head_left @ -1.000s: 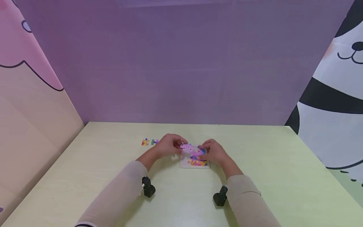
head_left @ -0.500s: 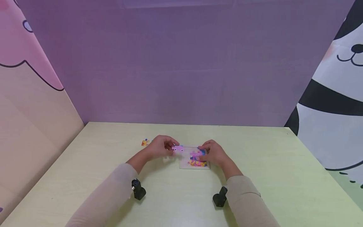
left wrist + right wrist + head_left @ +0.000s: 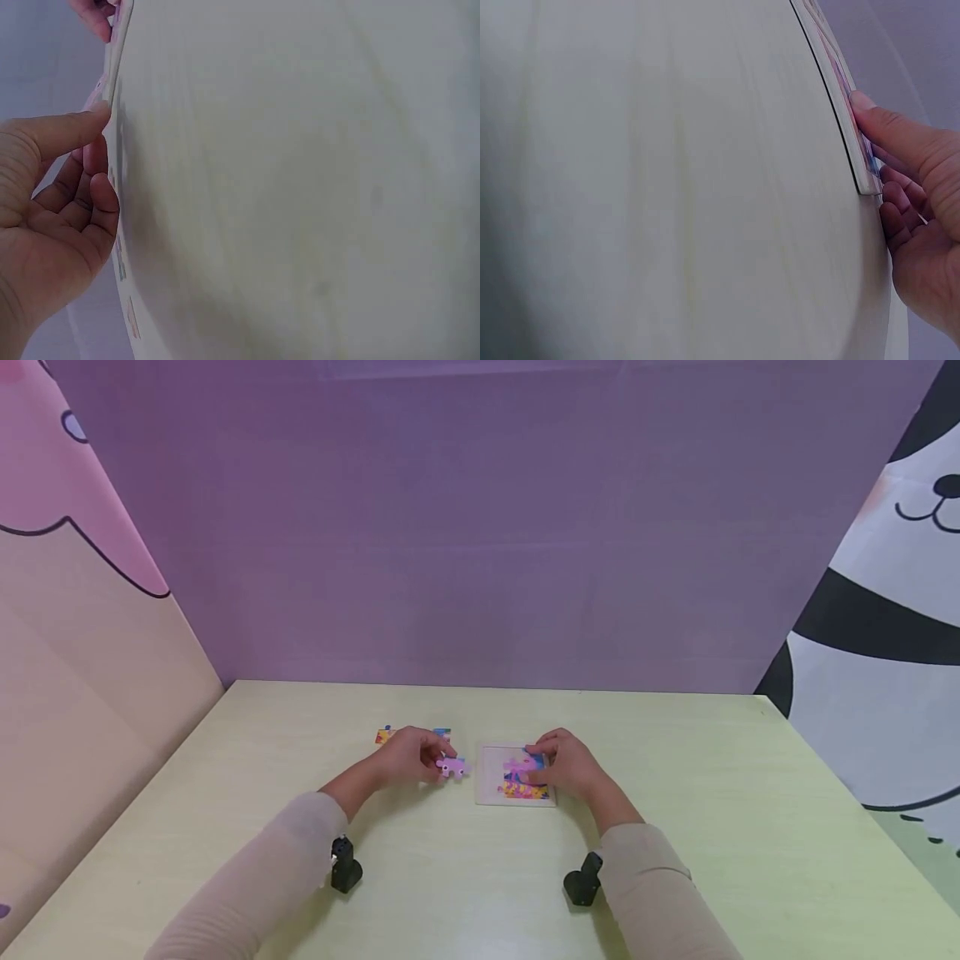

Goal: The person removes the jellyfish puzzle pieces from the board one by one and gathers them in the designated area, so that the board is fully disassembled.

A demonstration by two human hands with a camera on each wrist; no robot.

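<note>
A small square puzzle board (image 3: 489, 789) lies flat on the pale green table (image 3: 675, 860), with several coloured pieces set in its right half. My right hand (image 3: 538, 763) rests on those pieces, its thumb (image 3: 885, 127) lying on the board's surface near the edge (image 3: 846, 127). Left of the board, my left hand (image 3: 437, 760) pinches a pink puzzle piece (image 3: 453, 767) low over the table. In the left wrist view the thumb (image 3: 64, 131) touches the pink piece (image 3: 96, 94).
Two loose puzzle pieces lie behind the left hand, one orange (image 3: 384, 736), one blue-edged (image 3: 443, 733). Wrist cameras (image 3: 345, 866) (image 3: 582, 881) hang under both sleeves. Purple and printed backdrops enclose the table on three sides.
My left hand has drawn the pink piece off the board's top-left corner, to the left and down toward the table. The right hand has stayed on the board.
</note>
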